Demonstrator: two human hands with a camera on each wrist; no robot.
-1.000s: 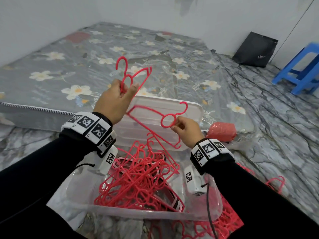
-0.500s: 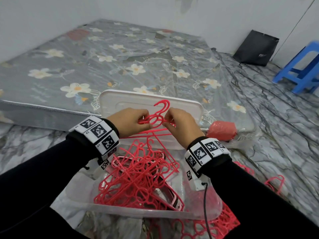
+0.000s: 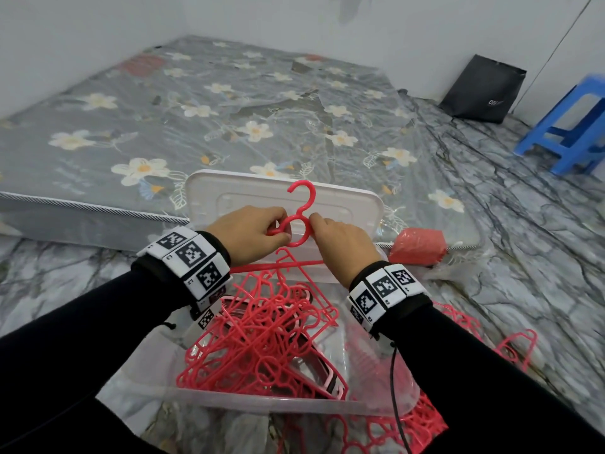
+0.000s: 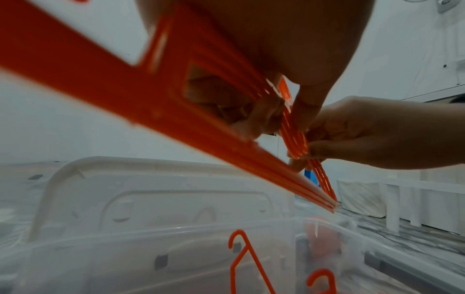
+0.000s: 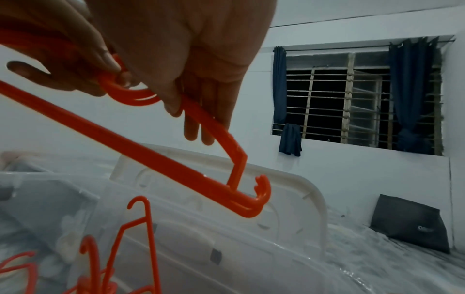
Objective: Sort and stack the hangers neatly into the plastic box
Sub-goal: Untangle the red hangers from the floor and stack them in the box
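Head view: my left hand (image 3: 252, 235) and right hand (image 3: 340, 242) have come together above the plastic box (image 3: 262, 403) — fingers now pinching 1 merged hanger bundle (image 3: 299, 221). Wrist views: edges aligned, so it's ready for stacking.

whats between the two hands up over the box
The round neck of the held hangers, hook up: the left hand and right hand pinch it from either side, above the plastic box. Clearest in the head view.

Red hangers (image 3: 262, 348) tangled inside clear plastic box (image 3: 262, 403)
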